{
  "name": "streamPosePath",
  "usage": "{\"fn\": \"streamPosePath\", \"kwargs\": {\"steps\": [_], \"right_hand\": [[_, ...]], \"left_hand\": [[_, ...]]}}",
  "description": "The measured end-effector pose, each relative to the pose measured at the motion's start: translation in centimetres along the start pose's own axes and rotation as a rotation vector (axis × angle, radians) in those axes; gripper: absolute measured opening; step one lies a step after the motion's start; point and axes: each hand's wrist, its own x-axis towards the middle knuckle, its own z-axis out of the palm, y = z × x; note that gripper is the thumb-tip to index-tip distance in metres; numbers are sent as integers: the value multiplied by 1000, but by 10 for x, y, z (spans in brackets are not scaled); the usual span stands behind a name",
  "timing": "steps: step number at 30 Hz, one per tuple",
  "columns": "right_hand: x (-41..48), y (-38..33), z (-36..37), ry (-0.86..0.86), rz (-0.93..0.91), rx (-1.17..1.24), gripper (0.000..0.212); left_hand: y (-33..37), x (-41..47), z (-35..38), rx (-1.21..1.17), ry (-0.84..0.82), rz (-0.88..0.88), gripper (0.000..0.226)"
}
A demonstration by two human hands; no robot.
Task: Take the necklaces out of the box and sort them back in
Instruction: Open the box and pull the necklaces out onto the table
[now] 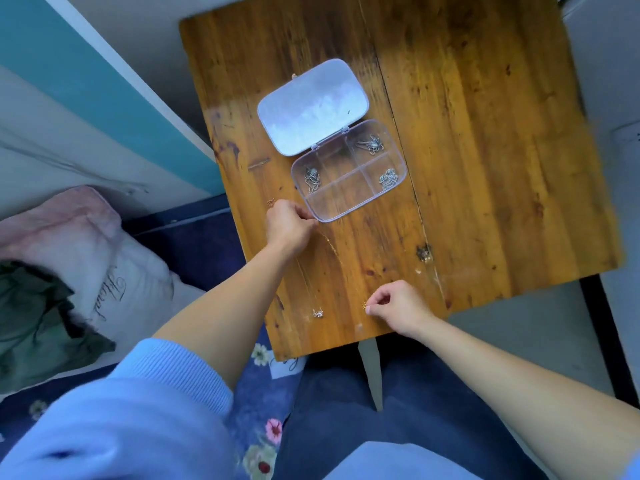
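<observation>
I see the open box (348, 171) mid-counter (485, 133), three compartments holding silver necklaces (388, 178). My left hand (289, 225) is clenched just beside its near-left corner; right hand (394, 304) fingers pinch a thin chain (364, 305) near the counter's front edge

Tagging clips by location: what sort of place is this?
Probably a bedroom at home: a pillow and floral bedding lie beside a small worn wooden table holding a clear jewellery box.
</observation>
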Motion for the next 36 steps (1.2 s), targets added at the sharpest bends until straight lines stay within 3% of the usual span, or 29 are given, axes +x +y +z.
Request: {"fn": "streamPosePath", "kwargs": {"steps": [5,18,25,30,36], "right_hand": [[0,2,27,80,-8,-179,16],[10,-9,5,105,-59,-341,12],[41,-91,-81,370,-276,-268,8],[89,-156,-94,330,-473,-420,14],[130,-180,-80,270,-615,-764,26]], "left_hand": [[-7,6,20,-132,34,-142,6],[10,18,-1,18,75,-19,9],[26,29,-25,-229,111,12,26],[25,46,-28,-247,117,19,18],[26,50,-28,-369,77,-3,11]]}}
